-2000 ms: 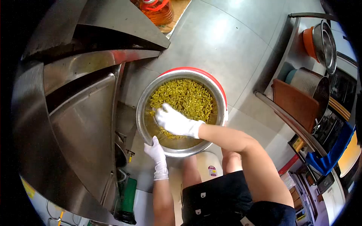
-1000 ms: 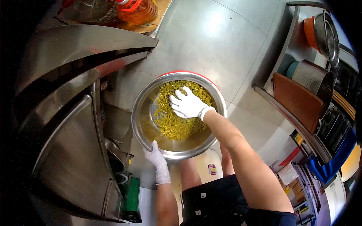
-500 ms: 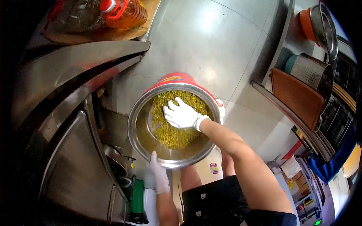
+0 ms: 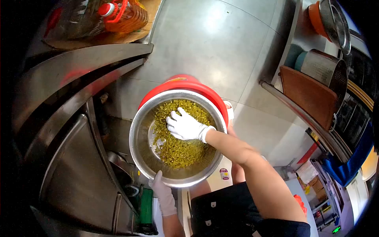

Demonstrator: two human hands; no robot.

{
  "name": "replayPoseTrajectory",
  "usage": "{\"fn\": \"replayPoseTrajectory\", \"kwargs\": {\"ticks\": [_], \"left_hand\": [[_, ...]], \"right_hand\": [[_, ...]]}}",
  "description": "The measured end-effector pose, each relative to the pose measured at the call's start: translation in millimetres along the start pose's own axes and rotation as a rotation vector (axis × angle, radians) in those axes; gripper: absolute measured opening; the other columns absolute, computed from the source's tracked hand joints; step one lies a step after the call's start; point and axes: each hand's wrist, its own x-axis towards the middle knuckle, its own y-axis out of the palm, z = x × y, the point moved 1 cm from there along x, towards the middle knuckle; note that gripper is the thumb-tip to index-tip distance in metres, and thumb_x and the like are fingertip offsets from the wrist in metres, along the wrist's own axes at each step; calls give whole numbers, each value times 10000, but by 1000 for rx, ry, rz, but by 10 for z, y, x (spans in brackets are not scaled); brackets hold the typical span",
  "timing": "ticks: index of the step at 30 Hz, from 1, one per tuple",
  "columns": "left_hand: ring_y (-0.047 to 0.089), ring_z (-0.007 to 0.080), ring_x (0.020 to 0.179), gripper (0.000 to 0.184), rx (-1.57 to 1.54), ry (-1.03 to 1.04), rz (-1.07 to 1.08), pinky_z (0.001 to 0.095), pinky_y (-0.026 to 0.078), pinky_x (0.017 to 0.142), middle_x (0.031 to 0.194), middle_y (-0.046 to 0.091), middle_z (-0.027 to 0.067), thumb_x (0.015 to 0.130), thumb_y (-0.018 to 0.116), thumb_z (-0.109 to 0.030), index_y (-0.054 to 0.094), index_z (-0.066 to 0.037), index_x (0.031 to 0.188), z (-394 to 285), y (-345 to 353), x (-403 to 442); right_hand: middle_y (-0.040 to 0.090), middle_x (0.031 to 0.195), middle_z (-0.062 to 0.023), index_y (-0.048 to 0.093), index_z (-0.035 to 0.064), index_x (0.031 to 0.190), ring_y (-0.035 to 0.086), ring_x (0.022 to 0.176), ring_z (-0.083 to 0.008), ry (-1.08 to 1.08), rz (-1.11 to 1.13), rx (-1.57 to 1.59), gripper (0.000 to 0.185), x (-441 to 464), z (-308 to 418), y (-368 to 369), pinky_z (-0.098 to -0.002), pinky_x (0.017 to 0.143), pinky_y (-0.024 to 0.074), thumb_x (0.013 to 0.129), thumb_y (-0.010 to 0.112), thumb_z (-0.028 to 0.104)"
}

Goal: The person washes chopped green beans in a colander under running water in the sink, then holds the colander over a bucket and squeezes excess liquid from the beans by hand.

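From here I see the pieces [image 4: 179, 154] in the bowl [image 4: 141, 144], directly beneath the nearer right hand [image 4: 185, 127], its fingers loosely spread, while the left hand's [image 4: 163, 194] fingers grasp the bowl's rim.

Red-capped bottle [image 4: 132, 19] on a wooden surface [image 4: 146, 33]

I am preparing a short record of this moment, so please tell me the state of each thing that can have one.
Metal bowl, uncovered, partly filled
Chopped green pieces, loose, unevenly spread, part of bowl bottom bare
Left hand, gloved, thumb over the bowl rim
Right hand, gloved, open, on the green pieces
Red container, partly hidden by the bowl
Bottle of orange liquid, capped
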Motion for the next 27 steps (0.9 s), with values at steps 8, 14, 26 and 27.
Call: {"fn": "replayPoseTrajectory", "kwargs": {"ticks": [8,14,26,27], "left_hand": [[572,202,822,265,101,56,-76,333,471,735,960,591,78,769,619,3,581,41,1028,59,4,79],[575,208,837,287,197,70,-83,333,470,750,992,593,97,789,621,-44,567,47,1056,-131,163,-86],[528,271,1029,564,293,11,-7,356,435,880,1188,511,180,759,702,-124,421,96,1196,3,-56,192],[525,272,1035,569,305,-4,3,357,435,884,1195,506,184,757,703,-110,412,97,1199,-18,-45,179]], "right_hand": [[537,1074,-103,599,134,847,490,994,-300,4,-93,60,265,14,-40,302,-542,878,372,762,547,380],[543,1060,-107,605,134,852,501,985,-298,17,-64,31,266,31,-68,255,-542,867,386,743,566,373],[532,981,-87,598,152,846,491,971,-286,18,-29,24,257,37,-130,272,-521,834,394,743,565,385],[531,978,-86,597,151,845,491,969,-285,16,-31,24,257,31,-131,268,-520,834,394,742,566,385]]}}
